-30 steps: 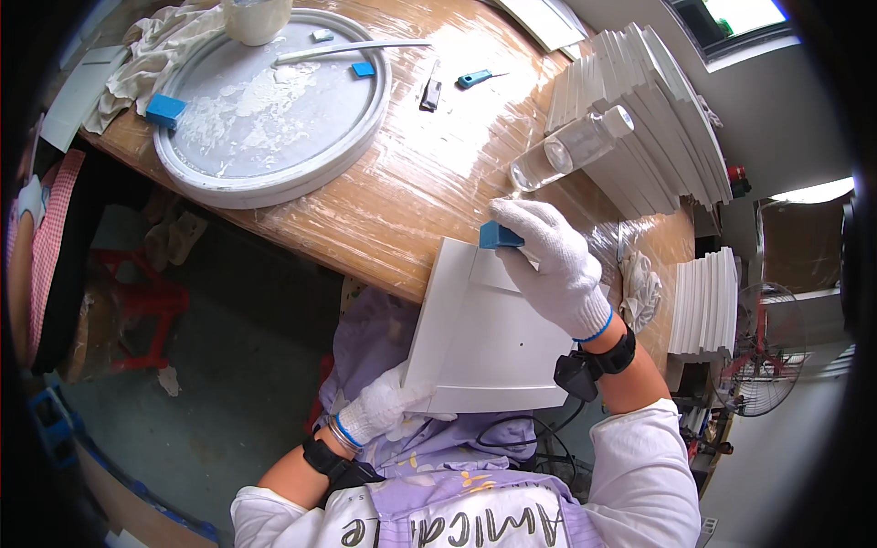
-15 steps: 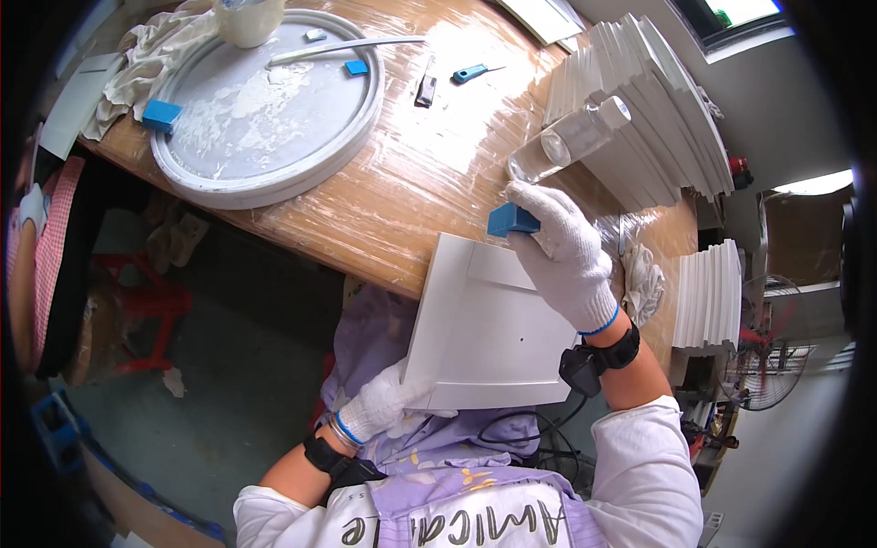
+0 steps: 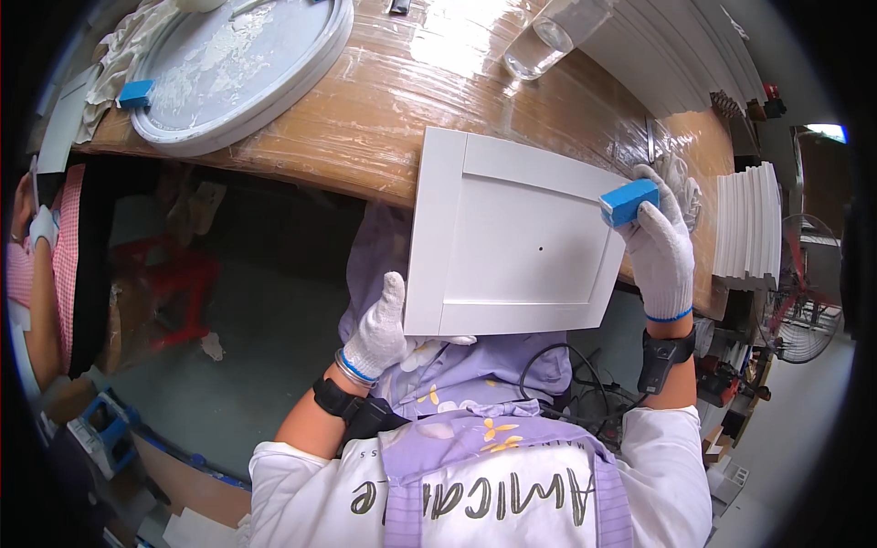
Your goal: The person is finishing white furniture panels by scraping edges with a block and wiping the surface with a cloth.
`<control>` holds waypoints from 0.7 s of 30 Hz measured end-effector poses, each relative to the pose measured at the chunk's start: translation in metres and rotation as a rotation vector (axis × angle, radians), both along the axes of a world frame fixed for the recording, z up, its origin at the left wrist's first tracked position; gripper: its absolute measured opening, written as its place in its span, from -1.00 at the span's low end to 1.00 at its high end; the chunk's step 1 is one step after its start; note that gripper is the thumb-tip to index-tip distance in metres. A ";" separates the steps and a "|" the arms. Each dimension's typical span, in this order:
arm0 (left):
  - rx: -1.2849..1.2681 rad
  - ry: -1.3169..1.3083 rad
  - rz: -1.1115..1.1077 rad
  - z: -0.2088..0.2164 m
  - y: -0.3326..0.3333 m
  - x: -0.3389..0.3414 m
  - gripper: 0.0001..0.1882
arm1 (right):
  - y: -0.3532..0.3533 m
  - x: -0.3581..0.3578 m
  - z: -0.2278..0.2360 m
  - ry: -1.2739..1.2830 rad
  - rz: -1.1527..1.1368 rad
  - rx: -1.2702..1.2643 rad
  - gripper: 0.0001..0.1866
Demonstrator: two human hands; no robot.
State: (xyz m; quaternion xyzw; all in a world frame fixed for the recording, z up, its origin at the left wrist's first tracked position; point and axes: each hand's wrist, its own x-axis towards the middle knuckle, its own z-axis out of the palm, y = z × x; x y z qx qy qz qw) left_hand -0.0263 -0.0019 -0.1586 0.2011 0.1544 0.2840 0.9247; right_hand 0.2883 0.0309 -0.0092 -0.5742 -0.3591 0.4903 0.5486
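Note:
A white framed panel (image 3: pixel 525 228), with a small dark hole in its recessed middle, lies in front of me, its far part over the table edge. My left hand (image 3: pixel 382 327), in a white knit glove, supports its near left corner from below. The left thumb points up, off the panel face; some fingertips show under the near edge, the others are hidden. In my gloved right hand (image 3: pixel 662 247) is a blue sanding block (image 3: pixel 629 202), gripped between thumb and fingers above the panel's right edge.
On the film-covered table (image 3: pixel 384 119) are a round grey lid (image 3: pixel 224 82) with white residue, another blue block (image 3: pixel 137 93), a clear bottle (image 3: pixel 548 41) and a crumpled cloth (image 3: pixel 678 187). Stacked white panels (image 3: pixel 749 224) stand at right, near a fan (image 3: pixel 804 301). A co-worker's gloved hand (image 3: pixel 43 226) shows far left.
My right hand has moved right and nearer with the blue sanding block. The panel now appears turned and farther up in view, and the left thumb has lifted off its face. The view has shifted.

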 end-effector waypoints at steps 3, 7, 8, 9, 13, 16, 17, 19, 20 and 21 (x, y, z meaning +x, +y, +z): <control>-0.066 -0.044 0.022 -0.003 0.002 0.003 -0.01 | -0.026 0.010 -0.012 0.025 -0.091 -0.030 -0.49; -0.047 -0.062 0.001 0.000 0.001 0.005 0.08 | -0.062 0.042 -0.023 0.161 -0.150 -0.071 -0.54; -0.034 -0.095 -0.007 0.000 0.002 0.004 0.09 | -0.068 0.046 -0.027 0.159 -0.167 -0.069 -0.54; -0.026 -0.058 -0.001 0.003 0.000 0.007 0.11 | -0.074 0.051 -0.030 0.226 -0.166 -0.052 -0.54; -0.073 0.218 0.142 0.016 -0.007 0.014 0.11 | -0.090 0.058 -0.034 0.336 -0.197 -0.029 -0.56; -0.034 0.113 0.080 0.005 -0.007 0.011 0.07 | -0.104 0.064 -0.037 0.358 -0.230 -0.026 -0.55; -0.061 0.151 0.135 0.007 -0.009 0.013 0.04 | -0.107 0.066 -0.038 0.373 -0.229 -0.030 -0.54; -0.101 0.076 0.146 0.001 -0.007 0.009 -0.03 | -0.115 0.069 -0.041 0.391 -0.259 -0.036 -0.54; -0.089 0.072 0.136 0.000 -0.007 0.007 -0.03 | -0.120 0.068 -0.041 0.412 -0.279 -0.053 -0.54; -0.095 0.088 0.136 0.000 -0.007 0.007 -0.06 | -0.123 0.067 -0.040 0.417 -0.307 -0.060 -0.54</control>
